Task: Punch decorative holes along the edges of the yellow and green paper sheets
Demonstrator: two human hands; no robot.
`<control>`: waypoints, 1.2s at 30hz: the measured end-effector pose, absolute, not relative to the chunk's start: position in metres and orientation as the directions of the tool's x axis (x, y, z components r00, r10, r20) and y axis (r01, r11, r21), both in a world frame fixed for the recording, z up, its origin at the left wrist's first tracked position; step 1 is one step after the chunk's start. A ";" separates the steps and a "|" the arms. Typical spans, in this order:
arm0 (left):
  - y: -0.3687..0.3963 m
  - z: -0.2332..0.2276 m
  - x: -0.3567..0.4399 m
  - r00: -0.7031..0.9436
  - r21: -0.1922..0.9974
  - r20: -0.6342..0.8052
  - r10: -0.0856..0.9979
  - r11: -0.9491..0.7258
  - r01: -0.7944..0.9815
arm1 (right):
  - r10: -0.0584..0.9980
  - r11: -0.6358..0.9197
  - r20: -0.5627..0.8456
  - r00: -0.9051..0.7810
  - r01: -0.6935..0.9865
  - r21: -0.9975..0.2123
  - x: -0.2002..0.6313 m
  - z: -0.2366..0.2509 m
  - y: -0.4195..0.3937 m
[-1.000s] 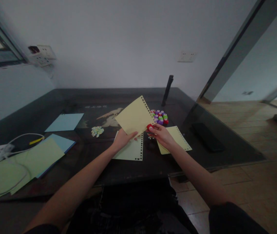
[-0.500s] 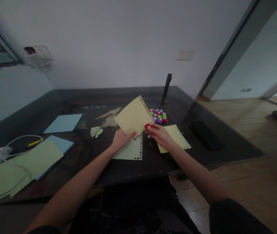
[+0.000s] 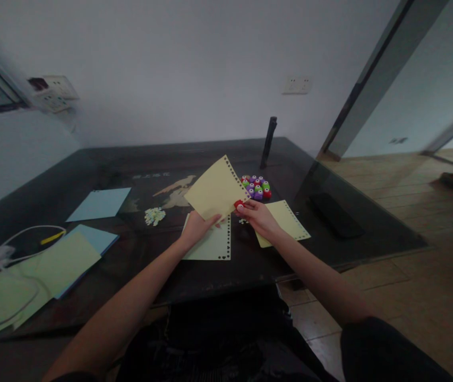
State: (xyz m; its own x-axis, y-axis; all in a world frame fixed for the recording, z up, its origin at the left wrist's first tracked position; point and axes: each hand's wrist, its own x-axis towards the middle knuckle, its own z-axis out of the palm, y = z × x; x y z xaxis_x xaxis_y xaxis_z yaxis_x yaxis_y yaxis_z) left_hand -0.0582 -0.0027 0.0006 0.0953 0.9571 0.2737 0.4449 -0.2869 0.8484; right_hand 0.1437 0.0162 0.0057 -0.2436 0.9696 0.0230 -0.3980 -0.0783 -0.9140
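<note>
Tilted up above the table, a yellow paper sheet [image 3: 213,188] has small shapes punched along its right edge. Its lower corner is pinched by my left hand [image 3: 199,229], thumb on top. My right hand [image 3: 261,217] grips a small red paper punch [image 3: 239,205] at the sheet's lower right edge; whether the paper sits in its slot I cannot tell. Beneath my left hand lies a pale green sheet [image 3: 210,249], punched along its right and lower edges. A few paper cutouts [image 3: 244,221] lie just under the right fingers.
Several red, purple and green punches [image 3: 256,187] cluster behind my right hand. Another punched yellow sheet [image 3: 290,223], a black flat object [image 3: 335,215] and a standing black rod [image 3: 268,142] are on the right. Leftward are a cutout pile [image 3: 154,216], blue sheet [image 3: 101,204], stacked papers [image 3: 70,260] and white cable [image 3: 23,231].
The camera view has shifted slightly. Both hands, the yellow sheet and the red punch keep almost the same arrangement.
</note>
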 end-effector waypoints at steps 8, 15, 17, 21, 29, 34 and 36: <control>-0.003 0.000 -0.060 0.120 0.840 0.271 0.955 -0.296 0.455 | 0.970 -0.082 0.010 -0.243 -0.368 -0.926 0.145 0.008 0.014; -0.003 0.002 -0.059 0.131 0.845 0.264 0.956 -0.294 0.447 | 0.968 -0.084 -0.003 -0.253 -0.311 -0.947 0.148 0.007 0.016; -0.003 0.001 -0.060 0.142 0.849 0.266 0.953 -0.301 0.434 | 0.965 -0.088 -0.005 -0.262 -0.306 -0.948 0.148 0.006 0.017; -0.002 0.000 -0.060 0.130 0.850 0.269 0.954 -0.299 0.433 | 0.962 -0.099 -0.007 -0.272 -0.324 -0.941 0.148 0.005 0.017; -0.002 0.001 -0.059 0.115 0.849 0.286 0.951 -0.308 0.429 | 0.962 -0.102 -0.010 -0.273 -0.326 -0.940 0.147 0.005 0.017; -0.003 0.004 -0.057 0.103 0.862 0.277 0.955 -0.294 0.413 | 0.965 -0.093 -0.008 -0.264 -0.310 -0.946 0.147 0.005 0.017; -0.004 0.005 -0.057 0.102 0.867 0.268 0.958 -0.286 0.407 | 0.966 -0.090 -0.006 -0.260 -0.314 -0.945 0.147 0.005 0.016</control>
State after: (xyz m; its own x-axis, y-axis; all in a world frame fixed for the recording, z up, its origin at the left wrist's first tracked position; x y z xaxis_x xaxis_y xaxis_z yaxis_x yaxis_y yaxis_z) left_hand -0.0567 -0.0035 0.0048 0.1023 0.9580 0.2679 0.4074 -0.2861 0.8673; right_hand 0.1470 0.0161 0.0049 -0.2596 0.9657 -0.0062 -0.3139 -0.0905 -0.9451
